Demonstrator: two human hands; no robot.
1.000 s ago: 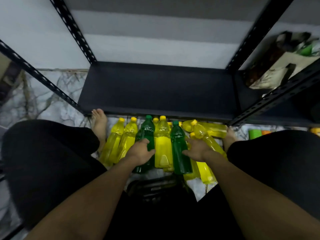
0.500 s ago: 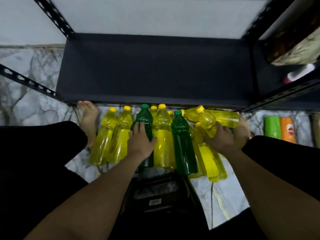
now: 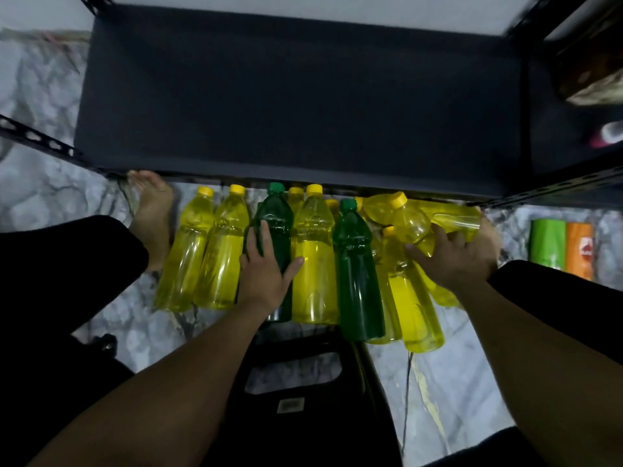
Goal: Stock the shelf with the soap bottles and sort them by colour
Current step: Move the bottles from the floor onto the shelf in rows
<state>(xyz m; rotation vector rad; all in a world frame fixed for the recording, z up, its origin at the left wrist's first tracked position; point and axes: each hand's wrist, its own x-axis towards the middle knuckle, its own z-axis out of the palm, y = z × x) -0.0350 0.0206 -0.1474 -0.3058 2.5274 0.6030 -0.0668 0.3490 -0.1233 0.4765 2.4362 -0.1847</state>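
Left hand [image 3: 266, 267]: grip closed around green bottle [image 3: 274, 219]. Right hand [image 3: 455, 257]: grip closed around raised yellow bottle [image 3: 409, 220]. Shelf [image 3: 296, 96] bare.

Both arms reach forward, left hand [image 3: 266, 264] fingers curled in a grasp, right hand [image 3: 455, 261] likewise.

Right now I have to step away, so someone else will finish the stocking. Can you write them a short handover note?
Left hand: wrapped around the left green bottle, which is on the floor.
Right hand: gripping a tilted yellow bottle at the right end of the group.
Bottles: all stand or lie on the marble floor in front of the shelf, green and yellow mixed; a second green bottle stands mid-row.
Shelf: bare, nothing stocked.
Done: nothing placed.
Left: move every bottle onto the shelf, green together, yellow together.
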